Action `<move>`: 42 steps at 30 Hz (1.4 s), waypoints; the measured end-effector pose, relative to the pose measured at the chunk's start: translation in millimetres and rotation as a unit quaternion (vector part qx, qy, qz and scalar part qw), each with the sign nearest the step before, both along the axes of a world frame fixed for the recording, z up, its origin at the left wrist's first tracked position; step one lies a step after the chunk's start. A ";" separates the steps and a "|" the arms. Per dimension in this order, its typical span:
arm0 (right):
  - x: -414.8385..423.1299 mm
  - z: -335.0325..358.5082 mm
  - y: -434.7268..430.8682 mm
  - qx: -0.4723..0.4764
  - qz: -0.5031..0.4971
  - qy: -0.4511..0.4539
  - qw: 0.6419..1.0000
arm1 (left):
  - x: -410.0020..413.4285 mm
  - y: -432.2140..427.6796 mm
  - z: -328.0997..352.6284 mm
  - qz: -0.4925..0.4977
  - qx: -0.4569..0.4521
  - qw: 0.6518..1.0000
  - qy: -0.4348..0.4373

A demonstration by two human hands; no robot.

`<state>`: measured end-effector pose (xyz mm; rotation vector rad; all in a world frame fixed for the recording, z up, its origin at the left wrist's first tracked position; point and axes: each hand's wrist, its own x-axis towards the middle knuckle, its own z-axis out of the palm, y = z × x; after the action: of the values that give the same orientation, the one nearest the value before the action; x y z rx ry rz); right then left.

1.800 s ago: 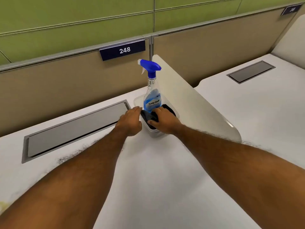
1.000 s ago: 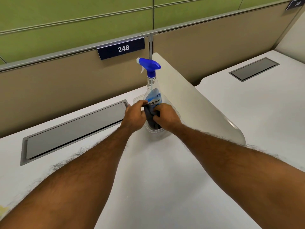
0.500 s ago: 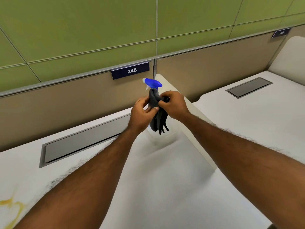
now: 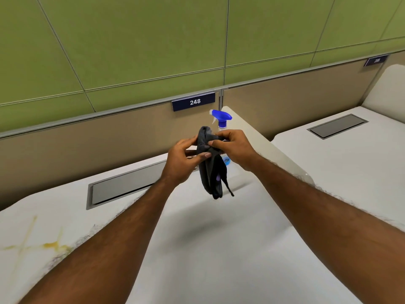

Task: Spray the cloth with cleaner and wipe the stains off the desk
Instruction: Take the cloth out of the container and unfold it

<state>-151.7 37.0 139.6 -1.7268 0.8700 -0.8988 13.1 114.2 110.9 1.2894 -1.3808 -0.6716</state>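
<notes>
Cloth: a dark grey, crumpled fabric cloth hung in the air above the white desk top, held at its upper end between both hands, its lower folds dangling free below them.
Left hand: the left hand was on the cloth's left side, thumb and fingers pinched on the bunched upper part.
Right hand: the right hand was on the cloth's right side, fingertips closed on the same bunched top, just beside the left fingers.
Spray bottle: a clear plastic spray bottle with a blue trigger head stood upright behind the hands, partly hidden by them and the cloth.
Stains: yellow streaked stains lay on the desk at the near left, well apart from the cloth.
Surroundings: a grey recessed metal hatch was set in the desk behind the left forearm; a dark blue plate reading "248" sat on the beige partition.
</notes>
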 end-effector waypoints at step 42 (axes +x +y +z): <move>41.2 -56.2 39.4 -0.171 0.081 0.143 0.971 | 50.5 43.3 25.3 0.068 -0.035 0.997 -0.019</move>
<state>-110.5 76.4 83.3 -2.2343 0.7729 -0.7313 63.5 157.4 136.2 1.3319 -1.3237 -0.5036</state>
